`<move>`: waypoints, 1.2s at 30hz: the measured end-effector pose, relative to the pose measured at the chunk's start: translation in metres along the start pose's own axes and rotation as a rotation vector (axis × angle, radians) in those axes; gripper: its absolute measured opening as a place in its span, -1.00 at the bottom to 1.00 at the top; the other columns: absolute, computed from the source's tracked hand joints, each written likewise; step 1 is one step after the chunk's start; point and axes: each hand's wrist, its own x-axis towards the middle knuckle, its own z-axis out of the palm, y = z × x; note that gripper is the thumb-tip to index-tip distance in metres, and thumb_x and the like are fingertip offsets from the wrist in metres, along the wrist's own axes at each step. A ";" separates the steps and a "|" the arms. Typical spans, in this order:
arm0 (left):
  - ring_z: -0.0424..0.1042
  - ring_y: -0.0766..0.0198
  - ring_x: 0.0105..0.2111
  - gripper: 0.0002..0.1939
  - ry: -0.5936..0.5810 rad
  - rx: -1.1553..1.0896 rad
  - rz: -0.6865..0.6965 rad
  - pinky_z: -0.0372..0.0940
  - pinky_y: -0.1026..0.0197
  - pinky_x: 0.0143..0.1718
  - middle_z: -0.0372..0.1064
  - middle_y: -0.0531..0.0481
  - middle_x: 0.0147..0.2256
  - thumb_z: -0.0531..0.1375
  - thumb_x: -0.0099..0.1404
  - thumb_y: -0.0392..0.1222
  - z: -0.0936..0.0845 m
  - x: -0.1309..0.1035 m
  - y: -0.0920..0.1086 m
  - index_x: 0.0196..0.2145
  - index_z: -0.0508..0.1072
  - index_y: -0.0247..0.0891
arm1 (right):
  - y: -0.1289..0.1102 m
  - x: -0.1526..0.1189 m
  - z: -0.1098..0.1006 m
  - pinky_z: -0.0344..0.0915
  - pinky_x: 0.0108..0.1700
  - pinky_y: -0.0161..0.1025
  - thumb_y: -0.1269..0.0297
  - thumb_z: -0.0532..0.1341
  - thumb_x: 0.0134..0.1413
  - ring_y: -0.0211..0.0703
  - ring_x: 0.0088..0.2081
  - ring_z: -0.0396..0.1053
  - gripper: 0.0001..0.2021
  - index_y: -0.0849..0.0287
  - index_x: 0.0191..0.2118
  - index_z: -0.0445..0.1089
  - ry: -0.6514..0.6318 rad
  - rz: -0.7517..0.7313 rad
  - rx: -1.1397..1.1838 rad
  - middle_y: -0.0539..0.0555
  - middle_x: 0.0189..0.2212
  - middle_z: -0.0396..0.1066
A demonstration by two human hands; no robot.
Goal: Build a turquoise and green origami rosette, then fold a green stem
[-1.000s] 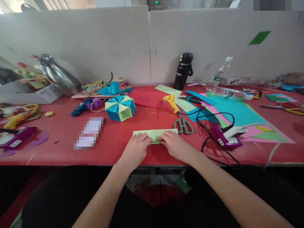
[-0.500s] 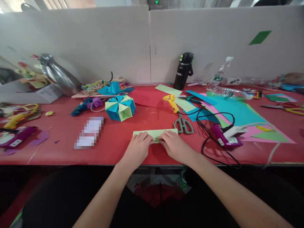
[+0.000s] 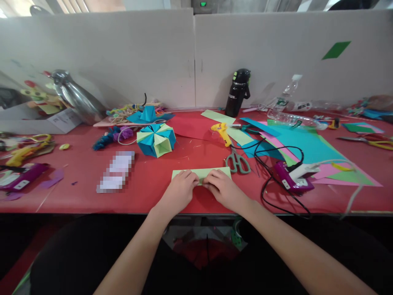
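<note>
A pale green strip of paper [image 3: 201, 174] lies crosswise on the red tabletop near its front edge. My left hand [image 3: 181, 189] is closed on the strip's left half, fingers curled at its near edge. On the right half, my right hand [image 3: 223, 189] pinches the same near edge, with its fingertips close to the strip's middle. Both hands hide parts of the paper. Beyond the left hand sits a blue and pale green folded-paper ball [image 3: 156, 140]. Grey-handled scissors [image 3: 238, 162] lie just past the right hand.
A yellow glue gun [image 3: 221, 132] lies behind the scissors, its black cord looping toward a purple power strip [image 3: 291, 178]. Coloured paper sheets [image 3: 313, 143] spread at right. A blurred-out flat object [image 3: 116, 172] lies at left. A black bottle [image 3: 238, 93] stands by the white partition.
My right hand has shifted slightly left along the strip, its fingertips now nearer the middle. The left hand stays almost in place.
</note>
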 end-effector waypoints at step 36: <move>0.12 -0.14 0.34 -0.47 0.067 0.324 0.056 0.16 -0.18 0.30 0.15 -0.40 0.31 -0.07 0.38 -0.39 0.028 -0.032 0.031 0.26 0.22 -0.57 | -0.030 -0.016 0.010 0.33 0.05 0.07 0.43 0.08 0.29 0.17 0.08 0.31 -0.62 0.34 0.18 0.35 -0.049 0.078 -0.548 0.31 0.12 0.37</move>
